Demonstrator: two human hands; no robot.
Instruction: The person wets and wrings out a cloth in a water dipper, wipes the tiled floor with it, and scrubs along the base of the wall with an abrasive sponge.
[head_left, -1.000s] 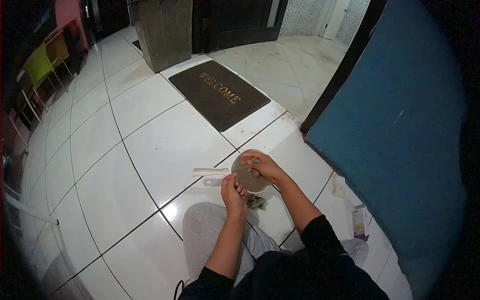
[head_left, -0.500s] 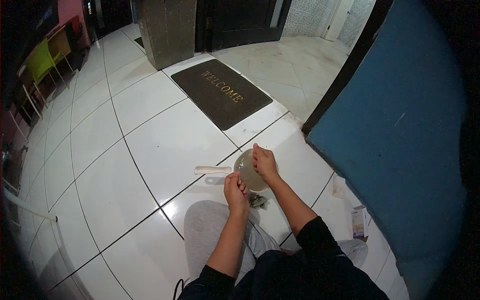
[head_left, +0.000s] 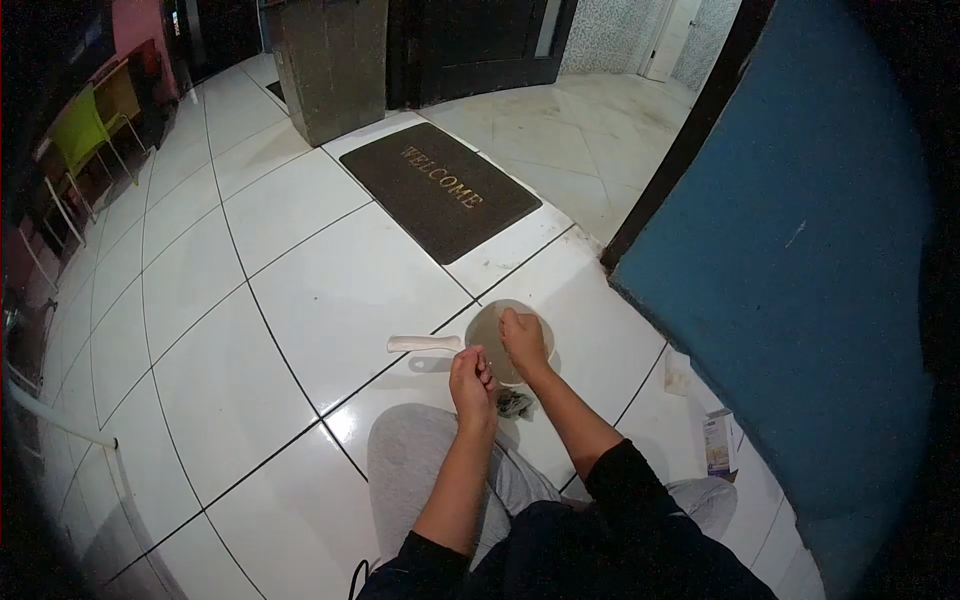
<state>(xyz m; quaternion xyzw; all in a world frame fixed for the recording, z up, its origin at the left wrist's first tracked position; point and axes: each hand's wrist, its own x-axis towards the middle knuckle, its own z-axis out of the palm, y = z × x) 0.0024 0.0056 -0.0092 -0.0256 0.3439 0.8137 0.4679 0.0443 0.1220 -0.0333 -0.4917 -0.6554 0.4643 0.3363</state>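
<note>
A round pan [head_left: 487, 325] with a pale handle [head_left: 424, 343] rests on the tiled floor, with what looks like cloudy liquid inside. My right hand [head_left: 524, 342] is closed above the pan, its fingers pinched together. Just left of it and lower, my left hand [head_left: 472, 380] is closed too, at the pan's near-left rim. Whatever either hand grips is hidden or too small to make out. Close to the pan's near side lies a small crumpled grey-green bundle [head_left: 515, 403].
A brown "WELCOME" mat [head_left: 440, 190] lies ahead. To the right stands a blue wall panel [head_left: 780, 230], with a small box [head_left: 719, 445] on the floor beside it. A green chair [head_left: 80, 130] is at far left, and a pale hose [head_left: 65, 425] is nearer.
My right hand has moved slightly down and toward the left over the pan. The left hand stays nearly in place.
</note>
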